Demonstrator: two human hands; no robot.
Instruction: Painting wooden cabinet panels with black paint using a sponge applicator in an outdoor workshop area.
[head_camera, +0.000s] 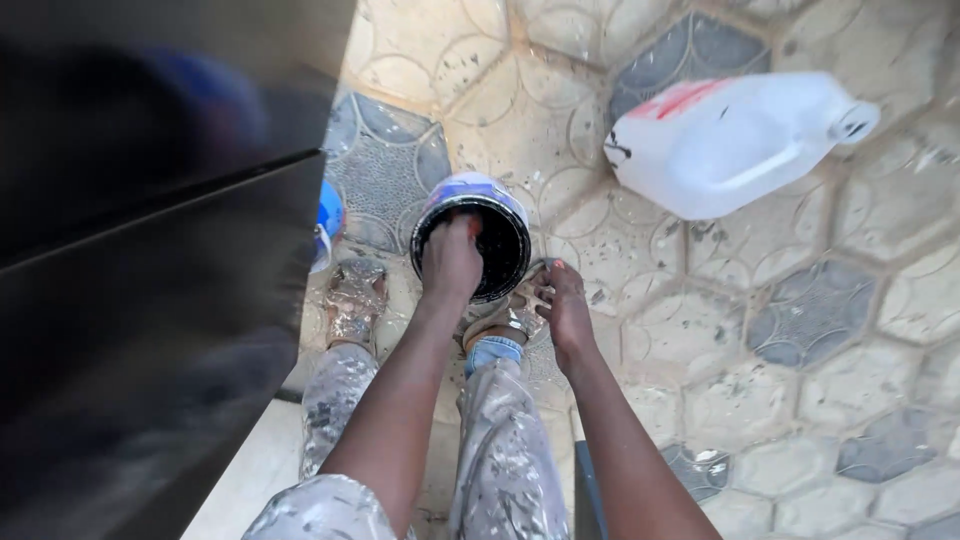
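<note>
— Where do we have our hands?

— Our left hand (452, 262) is down in the mouth of the paint can (472, 235), fingers curled together over the near rim. Whether they pinch the rim itself or something inside, we cannot tell; the can's inside is black and the fingertips are lost against it.

— And the other?

— Our right hand (562, 300) hangs just beside the can, on its right, low near the ground. The fingers are bent and close together, and whether they hold anything we cannot tell.

— Where does the can stand?

— Upright on the paving (700, 330), a floor of pale and grey hexagon tiles, right in front of our feet. Its outer wall is white and blue, its lid off.

— What else lies about us?

— A white plastic jug (735, 140) lies on its side, well apart from the can, up and to the right, its cap end pointing right. A bit of something blue and white (329, 222) peeks out left of the can, half hidden by a big black panel (150, 300) that fills the left side. Our trousers (500, 440) are spattered with pale paint, and so is the left shoe (355, 300).
</note>
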